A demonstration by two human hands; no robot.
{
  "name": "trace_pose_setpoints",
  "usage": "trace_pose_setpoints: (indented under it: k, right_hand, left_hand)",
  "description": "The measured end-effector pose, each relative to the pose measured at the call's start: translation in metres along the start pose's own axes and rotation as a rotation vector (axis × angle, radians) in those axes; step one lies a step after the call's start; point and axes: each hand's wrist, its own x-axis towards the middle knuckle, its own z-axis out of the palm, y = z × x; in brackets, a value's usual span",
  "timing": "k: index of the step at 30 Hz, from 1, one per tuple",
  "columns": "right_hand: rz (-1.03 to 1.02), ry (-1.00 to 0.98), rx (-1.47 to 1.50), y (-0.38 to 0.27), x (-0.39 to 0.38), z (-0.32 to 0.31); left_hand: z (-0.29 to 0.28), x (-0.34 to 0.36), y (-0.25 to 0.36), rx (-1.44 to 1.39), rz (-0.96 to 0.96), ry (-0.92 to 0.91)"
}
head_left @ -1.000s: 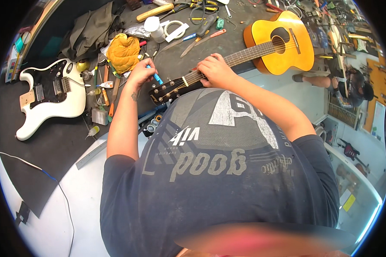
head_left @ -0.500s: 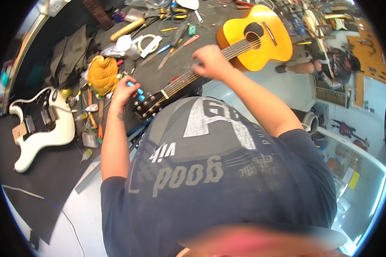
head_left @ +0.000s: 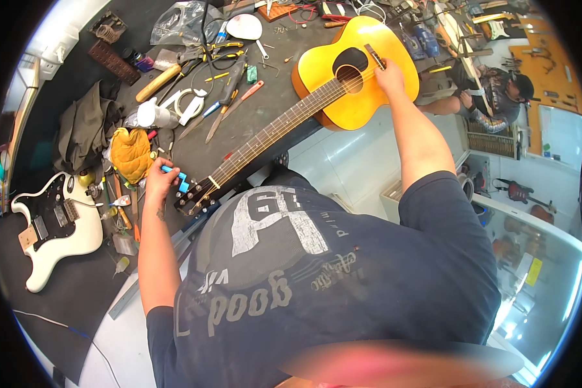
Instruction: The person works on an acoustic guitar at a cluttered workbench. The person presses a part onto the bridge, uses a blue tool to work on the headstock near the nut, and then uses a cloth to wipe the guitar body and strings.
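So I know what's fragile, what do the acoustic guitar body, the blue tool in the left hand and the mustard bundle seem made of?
Acoustic guitar body: probably wood under a glossy amber finish, given its smooth sheen.
Blue tool, in the left hand: likely plastic, from its even, bright colour.
Mustard bundle: soft-looking, with puckered folds; cloth or leather, I can't tell which.

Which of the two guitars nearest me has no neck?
The white electric guitar body at the left, its neck pocket bare; the yellow acoustic guitar has its neck attached.
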Motion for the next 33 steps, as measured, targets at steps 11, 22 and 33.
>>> trace_pose_setpoints:
  k: [11,22,33]
  right_hand:
    - [-0.114,0.130,-0.042,0.001,-0.003,0.016]
    - [-0.170,0.050,-0.006,-0.002,-0.007,0.012]
    - [-0.165,0.061,-0.069,0.013,0.008,0.030]
  left_hand:
    - [0.018,-0.007,0.032,0.296,-0.039,0.166]
    - [0.024,-0.003,0.021,0.748,-0.005,0.272]
    - [0.029,-0.007,0.029,0.691,-0.031,0.222]
